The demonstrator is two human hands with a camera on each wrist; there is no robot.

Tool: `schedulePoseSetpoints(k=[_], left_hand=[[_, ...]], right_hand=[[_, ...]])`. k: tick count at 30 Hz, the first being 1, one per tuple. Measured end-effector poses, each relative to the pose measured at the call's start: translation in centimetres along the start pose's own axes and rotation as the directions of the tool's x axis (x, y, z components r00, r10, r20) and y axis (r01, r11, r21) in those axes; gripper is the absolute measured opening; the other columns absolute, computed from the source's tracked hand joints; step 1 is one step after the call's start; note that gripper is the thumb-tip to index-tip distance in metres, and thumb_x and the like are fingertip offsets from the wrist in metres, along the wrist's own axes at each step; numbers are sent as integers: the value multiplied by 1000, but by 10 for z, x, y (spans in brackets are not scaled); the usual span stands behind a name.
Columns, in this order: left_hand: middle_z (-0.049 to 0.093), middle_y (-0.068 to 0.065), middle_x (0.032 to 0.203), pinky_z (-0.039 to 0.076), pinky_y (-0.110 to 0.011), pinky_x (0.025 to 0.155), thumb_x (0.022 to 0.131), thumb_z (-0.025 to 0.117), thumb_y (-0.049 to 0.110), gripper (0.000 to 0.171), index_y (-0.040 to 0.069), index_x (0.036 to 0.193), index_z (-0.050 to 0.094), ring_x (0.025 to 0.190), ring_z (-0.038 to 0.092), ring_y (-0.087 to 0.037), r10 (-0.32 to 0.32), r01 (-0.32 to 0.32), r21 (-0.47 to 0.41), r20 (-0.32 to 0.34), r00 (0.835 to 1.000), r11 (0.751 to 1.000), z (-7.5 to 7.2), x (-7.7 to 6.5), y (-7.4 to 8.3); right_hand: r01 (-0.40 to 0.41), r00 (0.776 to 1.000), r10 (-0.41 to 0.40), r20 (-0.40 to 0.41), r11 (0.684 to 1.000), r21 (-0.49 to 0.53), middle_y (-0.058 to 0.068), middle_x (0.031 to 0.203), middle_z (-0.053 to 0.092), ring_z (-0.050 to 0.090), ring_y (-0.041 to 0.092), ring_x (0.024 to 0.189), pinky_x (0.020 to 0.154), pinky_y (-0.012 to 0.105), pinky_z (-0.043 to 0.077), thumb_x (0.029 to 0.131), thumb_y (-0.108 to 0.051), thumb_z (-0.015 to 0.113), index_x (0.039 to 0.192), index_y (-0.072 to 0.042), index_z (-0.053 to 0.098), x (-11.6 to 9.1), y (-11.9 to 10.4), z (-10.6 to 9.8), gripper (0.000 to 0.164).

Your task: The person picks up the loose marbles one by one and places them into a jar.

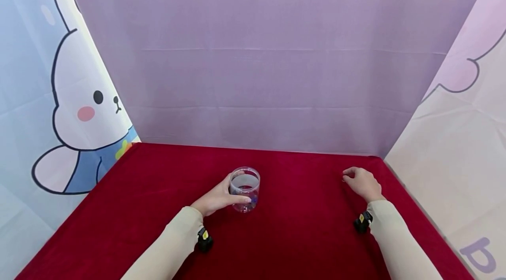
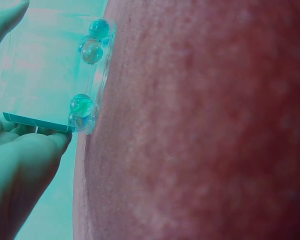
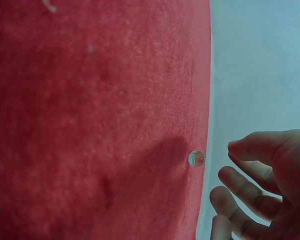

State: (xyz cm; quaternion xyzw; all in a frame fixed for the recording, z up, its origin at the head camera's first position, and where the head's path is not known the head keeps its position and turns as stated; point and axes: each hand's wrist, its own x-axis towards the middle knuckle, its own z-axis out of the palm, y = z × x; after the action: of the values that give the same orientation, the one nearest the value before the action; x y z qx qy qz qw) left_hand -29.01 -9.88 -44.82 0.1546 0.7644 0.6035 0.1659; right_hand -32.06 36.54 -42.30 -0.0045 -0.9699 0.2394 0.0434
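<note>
My left hand grips a clear plastic jar from its left side, thumb along the front. The jar stands upright with its mouth uncovered. In the left wrist view several glass marbles lie at the bottom of the jar, and a dark strip runs down one side. Far to the right, my right hand is over the cloth, its fingers loosely bent and spread. A single glass marble rests on the red cloth just beyond the fingertips, apart from them in the right wrist view.
Red cloth covers the table. A plain purple curtain hangs behind its far edge. Printed fabric with a cartoon rabbit stands along the left, and pale printed fabric along the right. Each wrist bears a small black camera.
</note>
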Motion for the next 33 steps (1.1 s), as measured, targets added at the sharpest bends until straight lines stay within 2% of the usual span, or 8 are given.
schedulePoseSetpoints(k=[12, 26, 33], left_hand=[[45, -4, 143, 41, -52, 106, 86, 82, 29, 88, 24, 155, 26, 132, 42, -27, -6, 6, 10, 9, 1000, 1000, 0, 0, -1], [46, -5, 143, 41, -52, 106, 85, 83, 30, 91, 22, 155, 26, 131, 42, -27, 7, -7, 14, 9, 1000, 1000, -1, 1, -2], [45, -5, 144, 40, -51, 107, 86, 82, 27, 89, 22, 155, 26, 132, 42, -26, 8, -9, 0, 14, 1000, 1000, -2, 3, -4]], right_hand=[[-34, 997, 35, 66, 999, -7, 23, 121, 66, 59, 44, 109, 77, 59, 47, 96, -21, 61, 128, -2, 64, 8, 8, 10, 38], [-62, 997, 62, 56, 998, -4, 19, 114, 68, 62, 42, 101, 73, 56, 47, 93, -17, 64, 115, -6, 72, 6, 7, 11, 26], [-65, 996, 66, 63, 998, -11, 23, 120, 65, 61, 44, 104, 73, 58, 46, 94, -19, 63, 118, -6, 71, 4, 4, 7, 29]])
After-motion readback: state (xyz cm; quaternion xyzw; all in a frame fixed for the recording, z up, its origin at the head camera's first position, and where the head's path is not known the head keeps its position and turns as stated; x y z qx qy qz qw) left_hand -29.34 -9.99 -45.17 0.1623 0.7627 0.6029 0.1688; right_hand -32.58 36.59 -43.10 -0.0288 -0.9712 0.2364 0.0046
